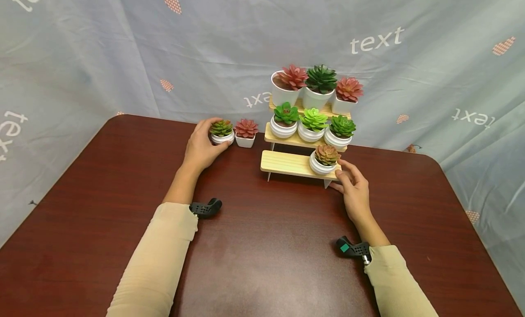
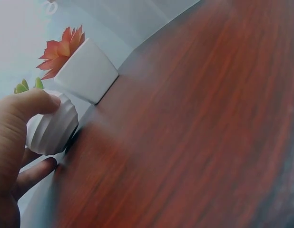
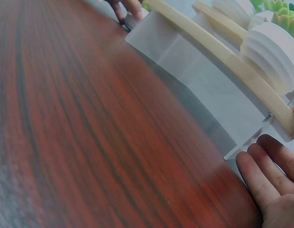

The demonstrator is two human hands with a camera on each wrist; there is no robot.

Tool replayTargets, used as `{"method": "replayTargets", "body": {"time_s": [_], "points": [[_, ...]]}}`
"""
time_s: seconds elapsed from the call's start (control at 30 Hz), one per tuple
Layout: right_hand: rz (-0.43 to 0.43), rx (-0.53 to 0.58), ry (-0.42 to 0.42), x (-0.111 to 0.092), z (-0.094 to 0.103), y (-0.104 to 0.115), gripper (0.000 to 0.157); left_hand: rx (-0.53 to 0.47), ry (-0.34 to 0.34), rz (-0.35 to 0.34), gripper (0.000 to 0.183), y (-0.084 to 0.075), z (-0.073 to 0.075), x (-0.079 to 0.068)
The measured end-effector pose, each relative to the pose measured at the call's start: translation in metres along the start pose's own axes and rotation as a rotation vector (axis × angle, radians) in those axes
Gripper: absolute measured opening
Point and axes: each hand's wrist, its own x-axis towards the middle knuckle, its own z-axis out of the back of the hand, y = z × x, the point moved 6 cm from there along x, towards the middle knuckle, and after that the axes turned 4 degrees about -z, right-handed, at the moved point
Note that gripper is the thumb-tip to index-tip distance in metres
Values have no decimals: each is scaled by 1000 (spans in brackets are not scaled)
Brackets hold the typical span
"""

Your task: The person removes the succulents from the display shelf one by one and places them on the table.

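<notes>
My left hand [image 1: 202,146] grips a small potted succulent [image 1: 222,138] with green, red-tipped leaves, its thumb on the ribbed white pot. The pot stands upright beside a pink-red succulent [image 1: 246,134] in a square white pot. My right hand [image 1: 356,189] holds the right end of the lowest board of a three-tier wooden plant stand [image 1: 284,163], thumb at the board's end. In the right wrist view, its other fingers [image 3: 261,183] lie near the stand's clear leg. Close to that hand, an orange-brown succulent [image 1: 326,158] sits on the lowest board.
Three green succulents [image 1: 313,125] in ribbed white pots stand on the middle board. Two red succulents and a dark green succulent [image 1: 321,80] occupy the top board. A printed grey cloth [image 1: 221,48] hangs behind the dark red-brown table [image 1: 262,244].
</notes>
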Motion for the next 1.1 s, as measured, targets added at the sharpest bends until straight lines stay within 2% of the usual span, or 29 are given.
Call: {"method": "replayTargets", "body": {"time_s": [0.5, 0.83, 1.1], "points": [[0, 11, 0, 0, 0, 0, 34, 26, -8, 14, 65, -1, -2, -1], [-1, 10, -1, 0, 0, 0, 34, 132, 33, -12, 65, -4, 1, -1], [-1, 4, 5, 0, 0, 0, 35, 135, -29, -57, 55, -11, 6, -3]]}}
